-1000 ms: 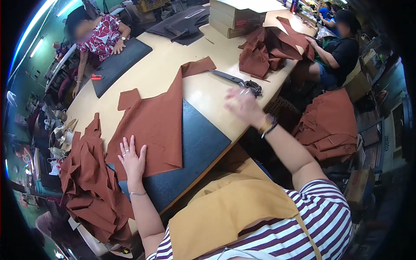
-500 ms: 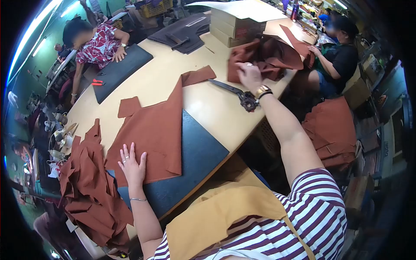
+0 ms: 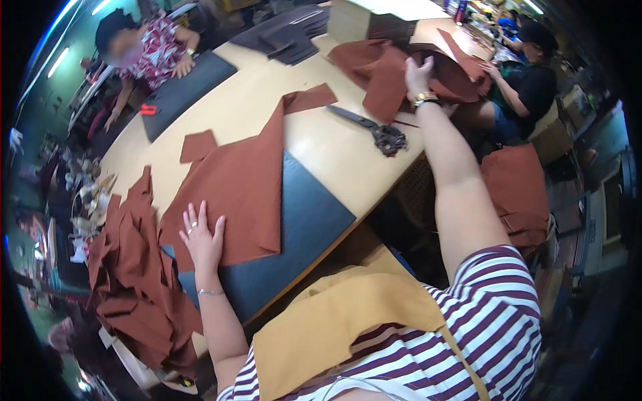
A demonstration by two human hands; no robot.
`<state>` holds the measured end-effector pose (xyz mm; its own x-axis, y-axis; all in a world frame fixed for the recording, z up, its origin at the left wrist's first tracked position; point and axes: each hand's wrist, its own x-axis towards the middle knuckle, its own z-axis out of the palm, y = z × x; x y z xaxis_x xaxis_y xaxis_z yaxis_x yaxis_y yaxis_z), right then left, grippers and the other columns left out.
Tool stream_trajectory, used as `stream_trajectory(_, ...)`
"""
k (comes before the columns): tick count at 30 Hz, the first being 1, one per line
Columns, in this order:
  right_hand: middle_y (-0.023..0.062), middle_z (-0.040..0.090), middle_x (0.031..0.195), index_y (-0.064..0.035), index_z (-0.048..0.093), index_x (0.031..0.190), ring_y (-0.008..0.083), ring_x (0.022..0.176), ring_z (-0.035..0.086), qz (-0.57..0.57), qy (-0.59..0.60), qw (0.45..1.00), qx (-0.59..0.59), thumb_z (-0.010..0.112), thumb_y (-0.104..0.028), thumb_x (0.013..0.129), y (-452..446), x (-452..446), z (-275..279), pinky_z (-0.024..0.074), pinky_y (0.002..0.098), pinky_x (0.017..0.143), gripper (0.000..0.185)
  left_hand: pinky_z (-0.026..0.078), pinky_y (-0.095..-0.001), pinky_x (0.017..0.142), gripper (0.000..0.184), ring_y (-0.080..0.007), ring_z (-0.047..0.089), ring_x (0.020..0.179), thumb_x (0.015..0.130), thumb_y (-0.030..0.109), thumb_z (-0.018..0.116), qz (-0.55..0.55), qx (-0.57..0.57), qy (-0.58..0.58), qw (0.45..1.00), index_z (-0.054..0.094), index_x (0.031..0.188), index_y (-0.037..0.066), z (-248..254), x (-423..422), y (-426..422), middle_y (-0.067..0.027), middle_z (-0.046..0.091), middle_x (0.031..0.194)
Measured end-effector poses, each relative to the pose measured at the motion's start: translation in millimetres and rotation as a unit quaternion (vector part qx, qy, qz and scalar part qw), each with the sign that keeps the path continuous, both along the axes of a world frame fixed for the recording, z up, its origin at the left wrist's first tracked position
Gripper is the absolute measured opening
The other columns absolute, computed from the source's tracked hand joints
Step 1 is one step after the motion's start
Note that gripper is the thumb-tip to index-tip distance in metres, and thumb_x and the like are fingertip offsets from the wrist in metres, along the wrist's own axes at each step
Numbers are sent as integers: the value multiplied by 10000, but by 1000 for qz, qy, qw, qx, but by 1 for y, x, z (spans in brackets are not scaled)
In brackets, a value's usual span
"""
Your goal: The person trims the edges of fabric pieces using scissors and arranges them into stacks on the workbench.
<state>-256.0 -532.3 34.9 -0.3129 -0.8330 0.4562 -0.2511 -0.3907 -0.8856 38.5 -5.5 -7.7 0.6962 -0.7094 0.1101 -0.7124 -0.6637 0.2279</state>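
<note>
My left hand [image 3: 204, 240] lies flat with its fingers spread on a rust-brown cut cloth piece [image 3: 234, 194]. That piece lies partly over a dark blue-grey board [image 3: 311, 210] at the table's near edge. At the far right, my right hand [image 3: 419, 77] is closed on a rust-brown cloth [image 3: 384, 73] in a crumpled heap; its fingertips are partly hidden in the folds. Large dark scissors [image 3: 358, 120] with wrapped handles rest between the cut piece and my right forearm. Left of my left hand, more crumpled rust-brown cloth [image 3: 134, 287] hangs over the table edge.
A person [image 3: 150, 50] leans over another dark board [image 3: 187, 93] bearing a red-orange tool [image 3: 148, 109]. Dark cloth pieces [image 3: 284, 40] and a box [image 3: 349, 21] stand beyond. Another person [image 3: 525, 83] sits at right, near a brown cloth bundle [image 3: 515, 194].
My right hand has moved up and to the right, and the heap's cloth has shifted and spread around it. My left hand stays flat on the cut piece. The view has tilted slightly.
</note>
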Motion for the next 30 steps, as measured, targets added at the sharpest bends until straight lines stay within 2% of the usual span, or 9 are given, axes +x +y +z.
stream_trajectory(1,282,235,1470,-12,182,1445,351,1378,252,-44,155,986,-44,644,-290,816,9,-8,9,234,394,1121,829,149,-625,1075,624,-341,188,1407,901,491,515,-5,-1,-5,1000,368,1423,181,-3,2,0,-141,227,1523)
stream_trajectory(2,249,319,1440,-4,257,1417,348,1343,318,-74,274,956,-76,677,-339,800,33,-6,19,279,401,1095,818,151,-631,1071,633,-344,184,1408,900,498,511,-1,3,-2,1000,362,1425,178,-3,2,0,-149,222,1523)
stream_trajectory(7,202,465,1324,-14,364,1369,367,1276,406,409,363,819,-173,728,-363,772,178,20,-21,335,451,1054,781,156,-656,1056,676,-356,165,1411,896,530,497,54,26,45,997,335,1435,156,3,-21,-17,-196,195,1520)
stream_trajectory(10,193,396,1404,-70,369,1385,369,1333,337,455,534,699,-139,720,-531,722,299,31,-13,261,605,1050,880,145,-657,1059,688,-394,157,1405,895,529,503,14,-87,133,987,324,1441,152,9,-30,-20,-215,210,1510)
stream_trajectory(12,188,355,1440,-104,377,1391,361,1365,290,481,498,715,-96,709,-615,676,334,45,-19,206,686,1024,939,147,-659,1059,692,-402,162,1401,890,532,509,-1,-104,99,990,324,1442,157,4,-24,-15,-216,218,1507)
stream_trajectory(16,155,387,1429,-142,508,1271,370,1359,292,439,502,742,-70,600,-474,845,344,63,-34,195,697,1024,547,148,-660,1059,703,-395,167,1402,882,552,505,-6,-6,-7,1000,327,1443,168,-8,-15,-7,-213,219,1507)
stream_trajectory(20,117,572,1237,-123,611,1071,280,1180,511,464,382,800,-8,545,-314,905,324,60,-40,281,638,993,261,147,-660,1059,718,-386,152,1409,876,579,488,-2,7,-14,1000,323,1445,173,-10,-16,-8,-209,211,1512)
stream_trajectory(25,88,612,1144,-95,606,905,260,1090,556,415,372,824,-99,708,-461,751,315,44,-35,331,507,940,410,153,-660,1057,717,-384,152,1409,876,577,489,7,12,-31,999,320,1446,177,-13,-21,-13,-204,204,1515)
stream_trajectory(30,111,513,1286,-117,592,1006,293,1196,479,334,461,814,-111,717,-525,717,288,39,-28,316,594,981,516,159,-651,1060,691,-371,165,1407,875,546,513,-40,16,-18,999,344,1434,176,0,-41,-16,-193,206,1515)
